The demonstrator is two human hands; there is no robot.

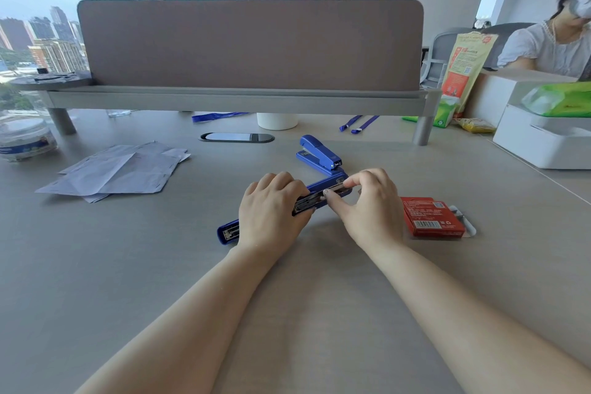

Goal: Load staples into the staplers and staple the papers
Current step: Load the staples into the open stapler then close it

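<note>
A blue stapler (323, 184) lies swung fully open across the middle of the desk, its metal staple channel facing up. My left hand (271, 208) presses down on its middle and grips it. My right hand (367, 201) pinches thumb and forefinger over the channel near the stapler's far end; whether a staple strip sits between the fingers is too small to tell. A second blue stapler (319, 152) rests shut just behind. A red staple box (431, 216) lies to the right. Stapled papers (118, 169) are spread at the left.
A grey divider screen (249, 41) on a raised shelf runs across the back. A white cup (277, 121), blue lanyards (359, 123) and a cable port (236, 137) lie under it. A plastic jar (24, 137) stands far left, a white box (540, 141) far right. Other people sit beyond.
</note>
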